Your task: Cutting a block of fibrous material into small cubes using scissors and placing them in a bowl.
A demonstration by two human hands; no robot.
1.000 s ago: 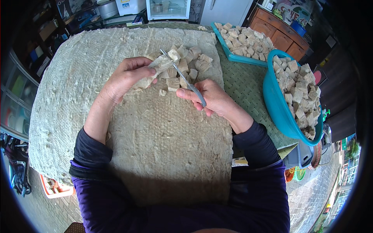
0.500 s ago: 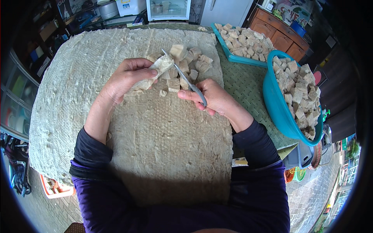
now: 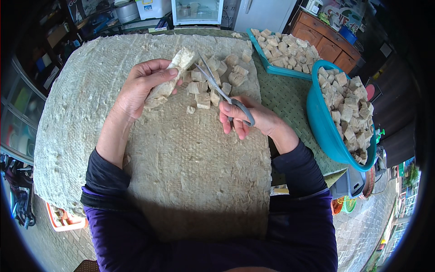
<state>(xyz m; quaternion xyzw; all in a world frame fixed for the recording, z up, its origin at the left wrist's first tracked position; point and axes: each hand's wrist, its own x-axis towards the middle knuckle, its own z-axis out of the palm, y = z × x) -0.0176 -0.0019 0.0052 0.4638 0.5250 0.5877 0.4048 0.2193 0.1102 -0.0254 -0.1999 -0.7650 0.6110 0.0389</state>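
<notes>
My left hand (image 3: 147, 86) grips a pale fibrous strip (image 3: 180, 63) between thumb and fingers, tilted up over a thick beige fibrous mat (image 3: 195, 158). In my right hand (image 3: 247, 118) is a pair of scissors (image 3: 215, 84) with grey handles. Their blades are spread a little and point up and left, just right of the strip and apart from it. Several cut beige cubes (image 3: 203, 99) lie in a loose pile on the mat, beneath and beyond the blades. One small scrap (image 3: 190, 109) rests nearer to me.
A teal basin (image 3: 342, 156) heaped with similar cubes stands at right on a green table covering (image 3: 285, 97). Behind it a teal tray (image 3: 281, 69) holds more cubes. At the back are a wooden cabinet (image 3: 326, 45) and a glass-fronted case (image 3: 197, 12). An orange-red crate (image 3: 68, 222) sits low at left.
The scissors have opened and drawn back to the right and down, away from the strip. A cube at the strip's end has dropped to the pile. My left hand has shifted slightly left.
</notes>
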